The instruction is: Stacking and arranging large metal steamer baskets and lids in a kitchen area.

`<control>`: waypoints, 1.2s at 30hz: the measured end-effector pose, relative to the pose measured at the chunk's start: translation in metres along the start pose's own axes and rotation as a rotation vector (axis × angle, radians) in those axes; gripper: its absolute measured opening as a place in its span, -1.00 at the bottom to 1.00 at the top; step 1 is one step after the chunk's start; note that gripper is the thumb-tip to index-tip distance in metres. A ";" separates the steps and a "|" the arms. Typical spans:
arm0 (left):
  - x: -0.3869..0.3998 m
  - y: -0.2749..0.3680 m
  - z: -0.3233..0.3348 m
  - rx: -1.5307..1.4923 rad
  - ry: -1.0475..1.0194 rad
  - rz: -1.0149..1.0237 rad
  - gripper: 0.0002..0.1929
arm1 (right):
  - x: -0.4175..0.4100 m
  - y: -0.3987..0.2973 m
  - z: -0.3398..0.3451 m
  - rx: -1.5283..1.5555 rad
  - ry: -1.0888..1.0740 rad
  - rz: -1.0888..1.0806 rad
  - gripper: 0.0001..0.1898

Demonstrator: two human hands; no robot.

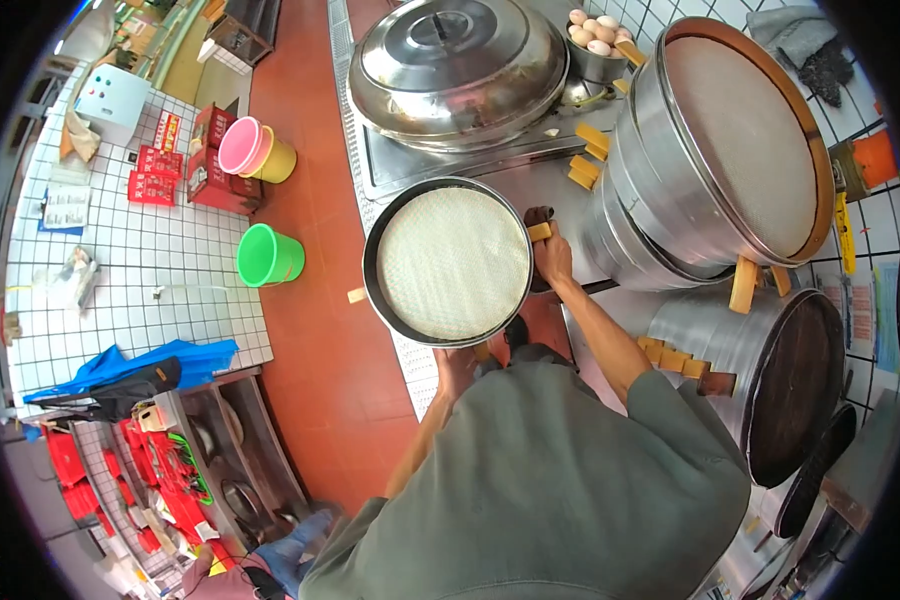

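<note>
A round metal steamer tray [454, 262] with a pale mesh liner is held in front of my body. My right hand [553, 255] grips it at the wooden handle on its right side. My left hand [456, 369] is at the near rim, with its fingers partly hidden beneath the tray. Another wooden handle sticks out at the tray's left. To the right stands a leaning stack of metal steamer trays [645, 176] with wooden handles, the top one lined with mesh. Beyond the held tray, a large domed metal lid [457, 75] covers the stove.
Eggs [598, 34] fill a metal pot beside the lid. More stacked steamer trays [709, 337] stand at the right. A green bucket [270, 255] and pink and yellow buckets [259, 150] are at the left. Shelves [251, 450] stand lower left, near a partly visible person [292, 544].
</note>
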State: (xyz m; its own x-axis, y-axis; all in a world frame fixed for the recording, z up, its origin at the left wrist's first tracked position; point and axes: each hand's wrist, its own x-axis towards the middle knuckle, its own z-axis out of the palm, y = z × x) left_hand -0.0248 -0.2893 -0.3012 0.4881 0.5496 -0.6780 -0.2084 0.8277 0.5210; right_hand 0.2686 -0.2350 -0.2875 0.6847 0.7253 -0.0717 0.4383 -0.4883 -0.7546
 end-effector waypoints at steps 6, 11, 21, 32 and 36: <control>0.006 0.008 0.007 0.085 -0.055 -0.090 -0.01 | 0.039 -0.014 -0.005 0.020 0.015 -0.060 -0.69; -0.031 0.057 0.031 0.667 0.370 0.184 -0.59 | 0.019 -0.024 -0.025 0.052 0.280 0.149 -0.65; 0.021 0.214 0.007 0.978 0.623 0.988 -0.80 | -0.045 -0.040 -0.046 0.381 0.032 -0.078 -0.48; 0.020 0.202 0.002 1.070 0.525 0.720 -0.61 | -0.047 -0.066 -0.049 0.347 0.204 -0.074 -0.55; 0.011 0.188 0.014 1.051 0.618 0.748 -0.60 | -0.038 -0.044 -0.021 0.277 0.265 0.053 -0.55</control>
State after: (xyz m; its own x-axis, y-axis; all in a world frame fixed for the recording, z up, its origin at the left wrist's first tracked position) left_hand -0.0472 -0.1294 -0.2034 0.0474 0.9977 -0.0478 0.5991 0.0099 0.8006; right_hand 0.2356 -0.2511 -0.2383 0.8448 0.5344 0.0282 0.2488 -0.3456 -0.9048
